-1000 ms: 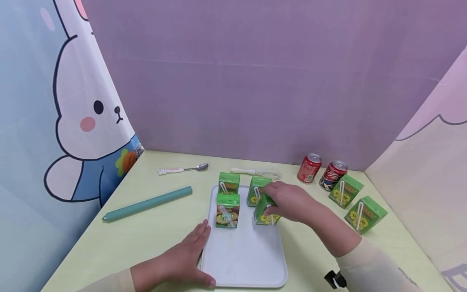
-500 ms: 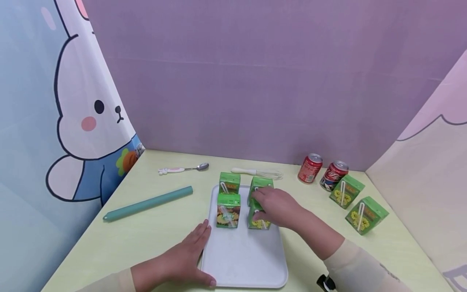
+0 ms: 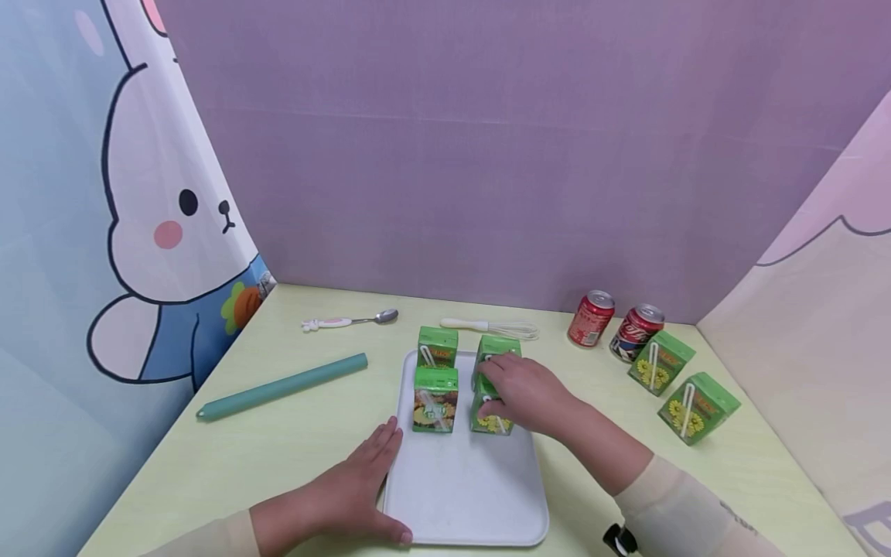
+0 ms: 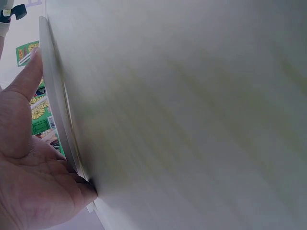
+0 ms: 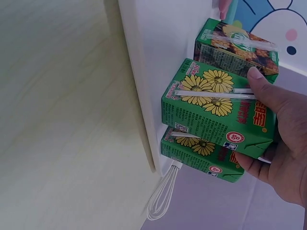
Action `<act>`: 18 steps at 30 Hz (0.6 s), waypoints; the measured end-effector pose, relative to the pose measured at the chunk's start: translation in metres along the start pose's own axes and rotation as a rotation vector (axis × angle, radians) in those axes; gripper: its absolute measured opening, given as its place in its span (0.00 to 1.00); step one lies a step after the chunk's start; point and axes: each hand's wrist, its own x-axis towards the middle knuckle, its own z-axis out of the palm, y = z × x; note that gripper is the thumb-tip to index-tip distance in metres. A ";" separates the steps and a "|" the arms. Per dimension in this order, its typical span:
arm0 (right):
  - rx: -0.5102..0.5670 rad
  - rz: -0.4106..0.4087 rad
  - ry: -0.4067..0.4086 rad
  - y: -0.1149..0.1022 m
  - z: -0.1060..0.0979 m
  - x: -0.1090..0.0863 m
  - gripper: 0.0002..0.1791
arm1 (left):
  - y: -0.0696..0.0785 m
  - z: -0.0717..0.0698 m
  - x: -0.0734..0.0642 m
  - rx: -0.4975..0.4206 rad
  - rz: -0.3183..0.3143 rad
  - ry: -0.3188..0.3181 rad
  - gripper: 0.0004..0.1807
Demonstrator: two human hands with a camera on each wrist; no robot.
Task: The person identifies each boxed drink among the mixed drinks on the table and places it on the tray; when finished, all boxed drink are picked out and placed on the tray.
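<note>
My right hand [image 3: 532, 396] grips a green juice box [image 5: 216, 103] by its top, thumb on the straw side and fingers on the far side. This box stands on the white tray [image 3: 473, 483], close in front of another green juice box [image 3: 500, 346]. To their left, two more stand on the tray one behind the other, a front juice box [image 3: 435, 402] and a back juice box [image 3: 437, 345]. My left hand [image 3: 348, 495] rests against the tray's left edge, fingers stretched along it and thumb at the near corner.
Two more juice boxes, a nearer carton [image 3: 698, 410] and a farther carton [image 3: 660, 363], stand at the right beside a red can [image 3: 592, 319] and a darker can [image 3: 636, 334]. Behind the tray lies a whisk [image 3: 487, 328]; leftward are a spoon [image 3: 351, 321] and a teal stick [image 3: 281, 387].
My right hand has moved left with the juice box, setting it upright in front of the back right one; it barely shifts in the last half second. The left hand stays put.
</note>
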 end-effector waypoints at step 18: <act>0.182 0.198 0.185 0.050 -0.033 -0.046 0.45 | 0.000 0.001 -0.001 -0.012 -0.004 0.004 0.75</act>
